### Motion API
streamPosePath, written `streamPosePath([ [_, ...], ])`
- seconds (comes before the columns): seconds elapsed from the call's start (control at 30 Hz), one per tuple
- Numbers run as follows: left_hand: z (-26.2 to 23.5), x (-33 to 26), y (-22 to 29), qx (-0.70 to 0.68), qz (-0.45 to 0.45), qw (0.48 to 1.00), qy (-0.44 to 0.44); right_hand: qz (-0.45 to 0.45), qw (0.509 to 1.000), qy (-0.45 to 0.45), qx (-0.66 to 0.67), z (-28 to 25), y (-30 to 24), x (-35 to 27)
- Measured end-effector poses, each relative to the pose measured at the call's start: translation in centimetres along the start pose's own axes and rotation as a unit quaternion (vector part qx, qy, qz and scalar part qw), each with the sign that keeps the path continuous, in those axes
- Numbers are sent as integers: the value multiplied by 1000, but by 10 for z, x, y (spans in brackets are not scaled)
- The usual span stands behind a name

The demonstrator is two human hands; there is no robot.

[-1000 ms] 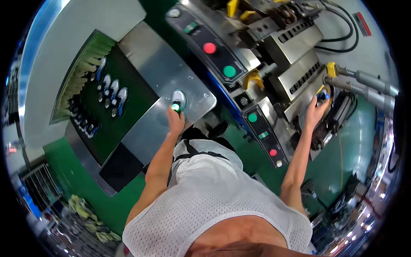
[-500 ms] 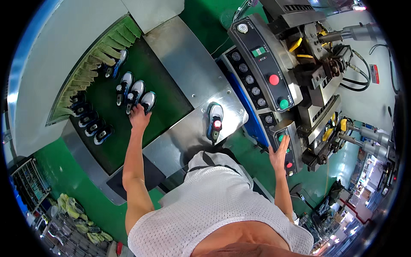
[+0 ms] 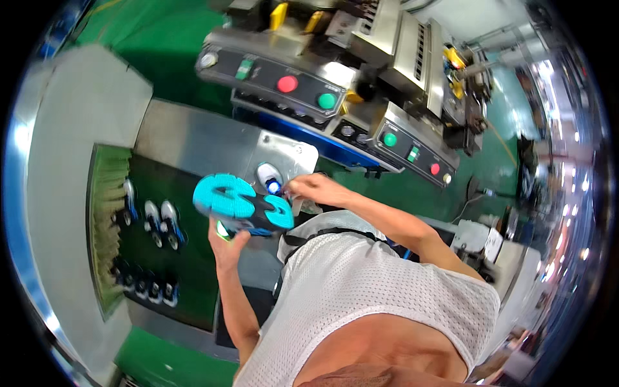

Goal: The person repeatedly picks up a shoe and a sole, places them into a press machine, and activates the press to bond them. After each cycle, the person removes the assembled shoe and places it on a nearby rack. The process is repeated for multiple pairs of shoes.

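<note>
My left hand [image 3: 227, 248] is closed round a sneaker [image 3: 225, 200], raised above the metal table [image 3: 284, 148] with its turquoise sole turned up toward me. Its upper is mostly hidden under the sole. A second sneaker [image 3: 266, 173], white at the toe and dark at the heel, rests on the metal surface with a bright spot of light on it. At that shoe's heel end, my right hand [image 3: 317, 189] has its fingers curled in against it; the fingertips are partly blurred.
Several white, black and blue sneakers [image 3: 169, 222] stand on the dark green conveyor belt [image 3: 193, 271] at left, before a green strip curtain [image 3: 106, 226]. A press machine with a control panel [image 3: 271, 80] of coloured buttons borders the table's far side. A second panel [image 3: 412, 151] sits farther right.
My left hand has lifted a sneaker off the belt and turned it sole up. My right hand has left the machine's panel for the shoe on the table. The whole view has swung round.
</note>
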State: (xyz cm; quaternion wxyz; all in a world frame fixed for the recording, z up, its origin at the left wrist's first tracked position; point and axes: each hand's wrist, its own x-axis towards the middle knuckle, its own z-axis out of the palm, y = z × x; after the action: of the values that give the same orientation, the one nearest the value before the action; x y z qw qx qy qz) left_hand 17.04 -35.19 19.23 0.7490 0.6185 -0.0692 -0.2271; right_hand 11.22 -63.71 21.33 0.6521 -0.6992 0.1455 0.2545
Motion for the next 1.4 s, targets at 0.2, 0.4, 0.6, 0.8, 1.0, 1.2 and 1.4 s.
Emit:
streamPosePath([
  [0.2, 116, 80, 55, 86, 93, 938, -322, -25, 836, -242, 491, -37, 31, -19],
  [0.4, 216, 125, 61, 94, 137, 962, -215, -191, 884, -104, 414, -152, -13, -96],
  [0.6, 258, 159, 56, 216, 149, 960, -97, -200, 880, 58, 427, -211, 15, -128],
  [0.8, 267, 203, 84, 291, 195, 933, -83, -295, 773, 74, 557, -211, 9, -127],
  [1.0, 264, 297, 113, 391, 266, 875, -104, -274, 742, 95, 605, -214, 4, -100],
  [1.2, 272, 434, 90, 475, 242, 832, -150, -228, 815, 144, 513, -224, -30, -102],
  [1.4, 299, 545, 38, 541, 277, 778, -161, -227, 811, 200, 500, -222, -20, -95],
])
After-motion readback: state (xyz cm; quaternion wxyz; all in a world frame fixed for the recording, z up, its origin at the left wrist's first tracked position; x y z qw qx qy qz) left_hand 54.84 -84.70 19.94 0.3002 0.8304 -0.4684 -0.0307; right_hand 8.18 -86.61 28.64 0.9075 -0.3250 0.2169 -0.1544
